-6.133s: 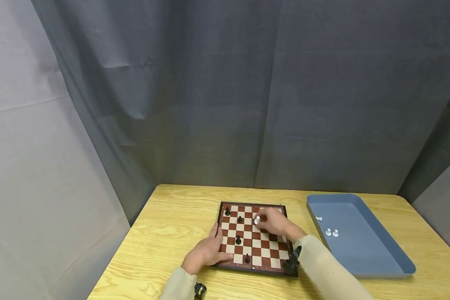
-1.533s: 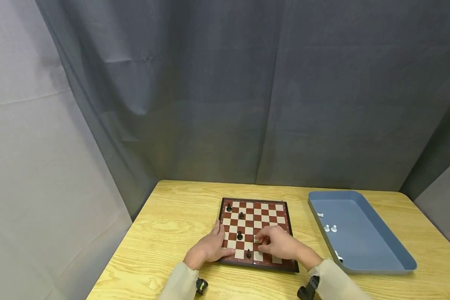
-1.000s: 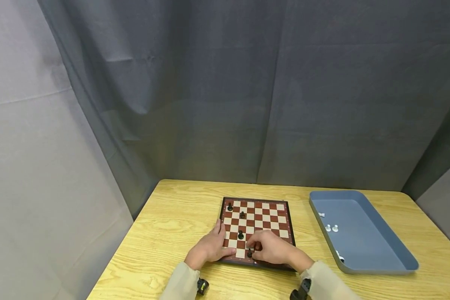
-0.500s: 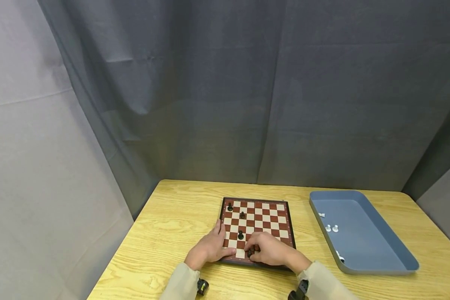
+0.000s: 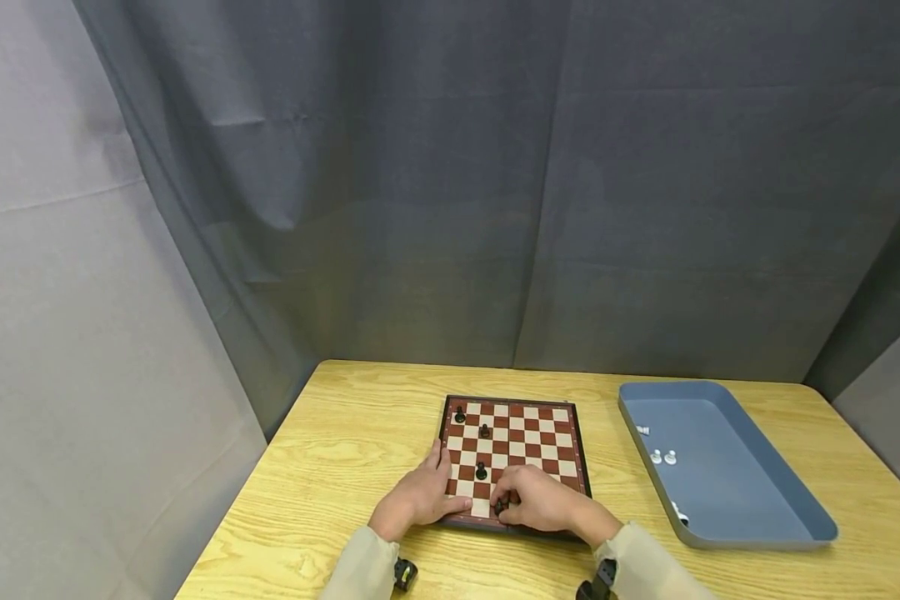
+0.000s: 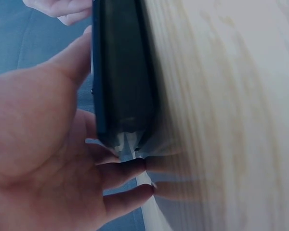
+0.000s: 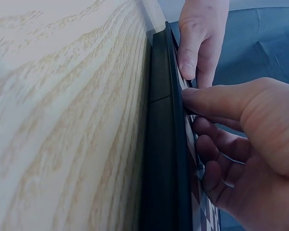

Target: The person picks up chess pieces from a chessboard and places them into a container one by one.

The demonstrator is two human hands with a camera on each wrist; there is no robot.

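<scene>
Seemingly mid-grasp, right hand pinches the nearest piece; spread left hand braces the board; lifting wants firmness.

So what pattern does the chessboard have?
The chessboard has alternating reddish-brown and cream squares, like checks; the head view shows it best.

right hand: fingers curled, at checkered board | left hand: just beyond | wooden table
</scene>
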